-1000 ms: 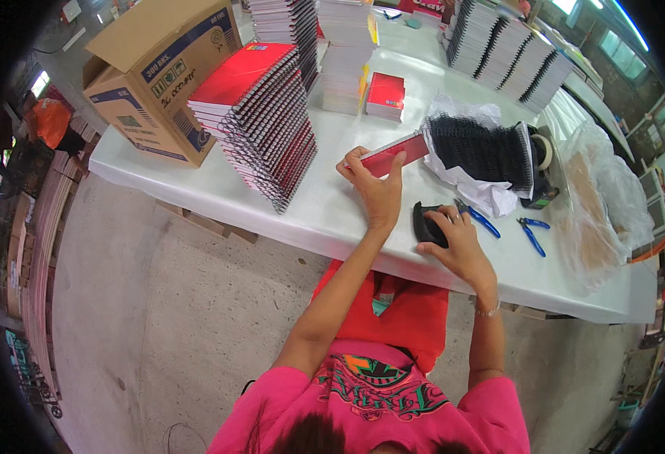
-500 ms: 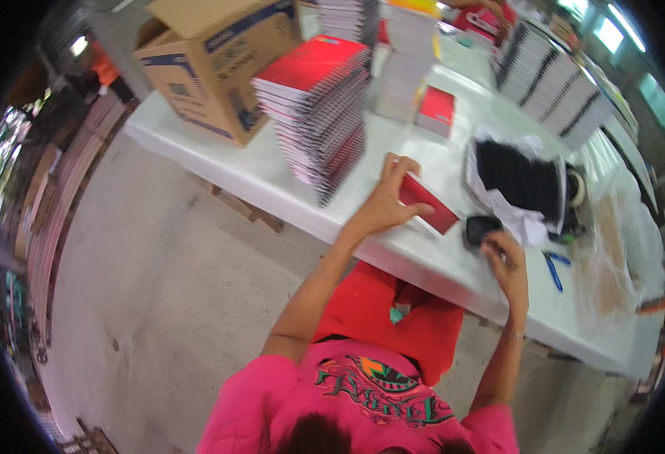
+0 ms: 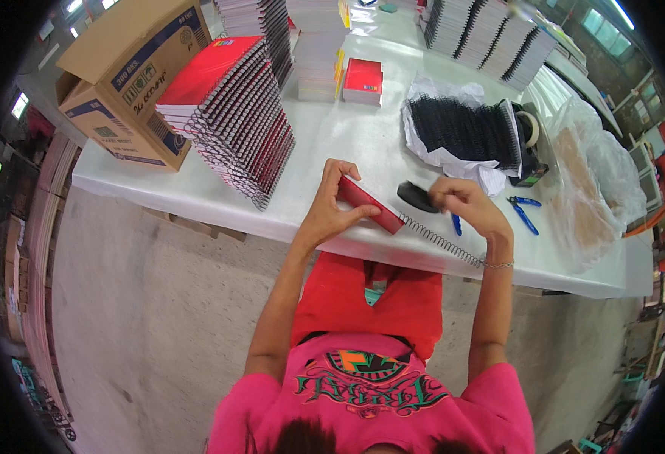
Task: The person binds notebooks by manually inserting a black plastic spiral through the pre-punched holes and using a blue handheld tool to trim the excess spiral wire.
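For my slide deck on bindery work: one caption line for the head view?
Left hand steadies a red notebook while right hand holds a wire spiral at its edge.

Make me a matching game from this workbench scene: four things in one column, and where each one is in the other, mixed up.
Things:
1. cardboard box
2. blue-handled pliers
3. red notebook
4. bundle of black spiral coils

Places:
A. lying on crumpled white paper at the back of the table
B. held by the left hand at the table's front edge
C. on the far left corner of the table, beside the leaning stack of notebooks
D. flat on the table, right of the right hand

Pairs: 1-C, 2-D, 3-B, 4-A
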Demonstrator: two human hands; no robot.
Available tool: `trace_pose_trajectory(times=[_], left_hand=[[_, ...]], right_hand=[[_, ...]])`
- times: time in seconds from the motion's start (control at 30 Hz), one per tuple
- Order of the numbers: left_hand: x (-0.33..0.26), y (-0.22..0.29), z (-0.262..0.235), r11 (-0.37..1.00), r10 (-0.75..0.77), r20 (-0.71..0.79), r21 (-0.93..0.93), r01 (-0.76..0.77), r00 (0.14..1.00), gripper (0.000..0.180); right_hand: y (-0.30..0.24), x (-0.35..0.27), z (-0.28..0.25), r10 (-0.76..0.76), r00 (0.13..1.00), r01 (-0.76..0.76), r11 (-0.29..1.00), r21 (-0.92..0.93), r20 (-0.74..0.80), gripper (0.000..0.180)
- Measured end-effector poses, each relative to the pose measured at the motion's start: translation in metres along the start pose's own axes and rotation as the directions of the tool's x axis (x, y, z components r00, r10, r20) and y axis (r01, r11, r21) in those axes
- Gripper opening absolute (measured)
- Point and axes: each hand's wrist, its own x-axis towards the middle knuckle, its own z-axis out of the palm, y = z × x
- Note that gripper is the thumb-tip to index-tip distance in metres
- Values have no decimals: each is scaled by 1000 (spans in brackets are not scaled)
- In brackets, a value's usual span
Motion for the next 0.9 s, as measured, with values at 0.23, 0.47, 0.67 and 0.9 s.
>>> trace_pose_trajectory(times=[0.23,0.47,0.67,0.9], left_hand=[[-2,-2,-2,999,10,-8,32,-10,1000,62],[-4,-2,3,1000,-18,-36,-2,18,999,61],[-2,-3,4,1000,-12,-38,-7,12,999,61],[-5,-4,3,1000,-24,-32,-14,23,999,61]], right_hand=[[-8,9,11,153,981,-166,980,-113,-119,28],[-9,7,32,169,955,-244,917,-316,-245,26],[10,2,38,-66,951,-24,958,-284,-302,34],[-12,3,14,-68,993,19,902,432,99,29]])
